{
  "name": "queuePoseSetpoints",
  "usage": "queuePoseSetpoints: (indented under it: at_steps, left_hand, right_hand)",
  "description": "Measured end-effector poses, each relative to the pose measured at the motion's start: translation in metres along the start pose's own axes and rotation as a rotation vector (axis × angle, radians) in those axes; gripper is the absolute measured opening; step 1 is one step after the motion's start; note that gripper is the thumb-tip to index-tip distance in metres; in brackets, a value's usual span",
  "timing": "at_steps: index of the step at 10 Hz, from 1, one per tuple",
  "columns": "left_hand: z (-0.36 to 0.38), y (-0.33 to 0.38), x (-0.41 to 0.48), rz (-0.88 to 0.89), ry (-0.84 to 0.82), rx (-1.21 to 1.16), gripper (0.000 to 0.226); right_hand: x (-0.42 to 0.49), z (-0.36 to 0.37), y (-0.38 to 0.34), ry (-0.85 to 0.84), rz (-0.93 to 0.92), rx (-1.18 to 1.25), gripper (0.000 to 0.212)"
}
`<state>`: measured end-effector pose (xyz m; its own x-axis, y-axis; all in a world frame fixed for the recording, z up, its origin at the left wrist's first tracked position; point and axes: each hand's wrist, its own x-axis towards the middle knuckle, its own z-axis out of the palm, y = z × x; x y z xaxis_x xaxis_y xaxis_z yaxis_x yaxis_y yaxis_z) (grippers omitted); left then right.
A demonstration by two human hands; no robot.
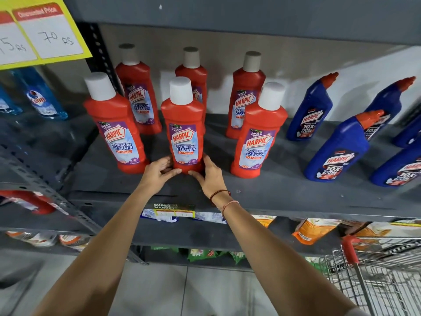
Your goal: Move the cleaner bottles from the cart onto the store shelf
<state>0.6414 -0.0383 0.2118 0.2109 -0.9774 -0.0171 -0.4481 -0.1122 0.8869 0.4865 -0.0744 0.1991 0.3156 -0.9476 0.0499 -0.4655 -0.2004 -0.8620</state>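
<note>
Several red cleaner bottles with white caps stand upright in two rows on the dark grey shelf (273,190). The front middle red bottle (185,124) stands on the shelf with both hands cupped round its base. My left hand (159,173) presses against its lower left side and my right hand (209,176) against its lower right side. Other red bottles stand to its left (115,126) and right (259,133). The wire cart (378,270) is at the lower right; its contents are out of sight.
Several blue cleaner bottles (337,147) with orange caps stand on the same shelf to the right. A yellow price sign (43,30) hangs at the top left, above blue spray bottles (43,96). Lower shelves hold orange and green packets. A metal upright (100,55) separates the shelf bays.
</note>
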Motion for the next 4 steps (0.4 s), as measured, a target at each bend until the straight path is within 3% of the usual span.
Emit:
queuePoseSetpoints:
  at_steps: [2, 4]
  left_hand:
    - [-0.004, 0.000, -0.002, -0.024, 0.016, -0.002, 0.058]
    - [0.005, 0.005, -0.022, 0.018, 0.186, -0.030, 0.038]
  right_hand:
    - [-0.005, -0.007, -0.002, 0.027, 0.008, 0.011, 0.057]
    - [-0.022, -0.020, 0.001, 0.160, -0.024, 0.045, 0.045]
